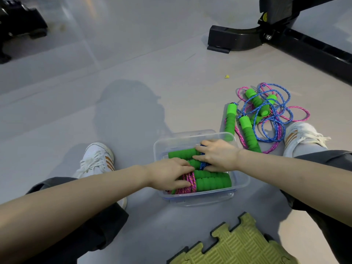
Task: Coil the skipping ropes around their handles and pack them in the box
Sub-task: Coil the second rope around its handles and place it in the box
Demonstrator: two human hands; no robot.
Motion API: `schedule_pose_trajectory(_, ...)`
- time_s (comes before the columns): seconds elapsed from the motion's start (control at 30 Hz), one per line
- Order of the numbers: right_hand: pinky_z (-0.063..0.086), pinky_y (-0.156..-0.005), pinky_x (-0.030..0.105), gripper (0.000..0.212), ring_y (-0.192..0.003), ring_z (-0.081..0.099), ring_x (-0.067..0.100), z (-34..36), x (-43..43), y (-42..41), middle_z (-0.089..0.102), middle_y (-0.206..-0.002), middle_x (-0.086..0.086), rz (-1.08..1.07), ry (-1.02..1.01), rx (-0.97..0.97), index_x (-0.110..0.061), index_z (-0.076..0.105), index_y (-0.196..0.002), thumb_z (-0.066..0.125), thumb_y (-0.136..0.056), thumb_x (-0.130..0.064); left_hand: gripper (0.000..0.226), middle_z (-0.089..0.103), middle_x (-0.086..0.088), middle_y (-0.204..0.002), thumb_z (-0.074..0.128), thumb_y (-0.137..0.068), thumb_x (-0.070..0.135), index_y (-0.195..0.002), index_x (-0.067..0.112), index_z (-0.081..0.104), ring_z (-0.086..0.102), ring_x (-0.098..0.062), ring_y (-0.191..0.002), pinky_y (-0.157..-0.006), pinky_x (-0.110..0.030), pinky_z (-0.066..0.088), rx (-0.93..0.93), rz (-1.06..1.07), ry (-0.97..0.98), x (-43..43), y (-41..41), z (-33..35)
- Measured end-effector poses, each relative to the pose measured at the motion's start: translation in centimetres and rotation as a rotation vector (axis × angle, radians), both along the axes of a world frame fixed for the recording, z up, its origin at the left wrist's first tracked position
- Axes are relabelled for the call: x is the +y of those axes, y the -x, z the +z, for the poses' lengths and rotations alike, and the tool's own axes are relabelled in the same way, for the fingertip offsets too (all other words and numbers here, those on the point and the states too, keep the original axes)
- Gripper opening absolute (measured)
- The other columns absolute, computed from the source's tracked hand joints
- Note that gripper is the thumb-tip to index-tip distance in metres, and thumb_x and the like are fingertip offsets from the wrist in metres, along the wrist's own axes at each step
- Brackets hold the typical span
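A clear plastic box point(241, 181) stands on the grey floor between my feet. Inside lie two coiled skipping ropes with green foam handles: a blue-rope bundle point(181, 154) at the back and a pink-rope bundle point(213, 182) at the front. My right hand point(217, 155) lies over the blue bundle, fingers curled on its blue coil. My left hand point(169, 175) reaches in from the left, its fingers on the pink coil and the near end of the blue bundle. Loose ropes point(266, 113), pink and blue with green handles, lie tangled on the floor beyond the box to the right.
My white shoes sit left point(97, 159) and right point(302, 138) of the box. A yellow-green foam puzzle mat point(236, 244) lies at the near edge. A black machine base point(266, 35) stands at the far right, another dark frame point(17, 25) at the far left.
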State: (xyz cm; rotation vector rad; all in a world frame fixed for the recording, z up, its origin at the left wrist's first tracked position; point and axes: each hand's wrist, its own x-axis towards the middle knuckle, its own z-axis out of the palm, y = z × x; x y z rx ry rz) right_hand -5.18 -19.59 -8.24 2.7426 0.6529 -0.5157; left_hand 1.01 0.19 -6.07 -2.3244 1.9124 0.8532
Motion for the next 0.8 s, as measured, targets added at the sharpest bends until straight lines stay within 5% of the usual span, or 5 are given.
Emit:
schedule_pose_trajectory(0.17,0.051,-0.071,0.043,0.032,-0.095,0.057,0.038,-0.7,0.7,0.2,0.061,-0.100,0.020,-0.059,-0.059,-0.069,-0.009,0.060,-0.104,0.060,-0.080,-0.031,0.049,0.052,-0.009,-0.131,0.045,-0.099,0.042,-0.137,0.010,0.047,0.049,-0.026,-0.120,-0.101,-0.036,0.037,0.058,0.075,-0.048,0.3,0.3,-1.2)
schedule_pose_trajectory(0.37,0.051,-0.087,0.039,0.049,-0.109,0.058,0.032,0.2,-1.0,1.1,0.059,-0.122,0.016,-0.022,-0.119,-0.046,-0.016,0.059,-0.123,0.037,-0.090,-0.046,0.061,0.040,-0.016,-0.143,0.040,-0.098,0.046,-0.146,0.007,0.035,0.040,-0.027,-0.130,-0.109,-0.029,0.029,-0.143,-0.040,0.020,0.9,0.7,-2.2)
schedule_pose_trajectory(0.5,0.046,-0.096,0.041,0.051,-0.109,0.059,0.030,-0.2,-1.4,2.8,0.062,-0.121,0.011,0.213,-0.134,-0.197,-0.024,0.066,-0.110,0.027,-0.093,-0.053,0.062,0.065,-0.006,-0.090,0.033,-0.081,0.055,-0.106,0.015,0.073,0.064,-0.022,-0.080,-0.064,-0.025,0.055,-0.290,-0.080,0.062,1.3,0.7,-3.1)
schedule_pose_trajectory(0.6,0.040,-0.073,0.036,0.030,-0.080,0.057,0.025,1.0,-0.7,3.7,0.062,-0.087,0.004,0.275,-0.233,-0.052,-0.021,0.056,-0.089,0.049,-0.087,-0.050,0.063,0.062,-0.005,-0.085,0.031,-0.080,0.055,-0.105,0.015,0.072,0.061,-0.021,-0.070,-0.044,-0.025,0.051,-0.271,-0.054,0.118,1.3,1.1,-3.2)
schedule_pose_trajectory(0.8,0.045,-0.070,0.040,0.041,-0.090,0.059,0.036,1.7,1.4,3.3,0.062,-0.099,0.020,-0.111,-0.112,0.347,-0.015,0.039,-0.127,0.051,-0.093,-0.034,0.068,0.031,-0.009,-0.142,0.036,-0.098,0.052,-0.152,0.015,0.018,0.033,-0.023,-0.127,-0.100,-0.031,0.033,-0.230,-0.048,0.006,1.1,0.3,-2.1)
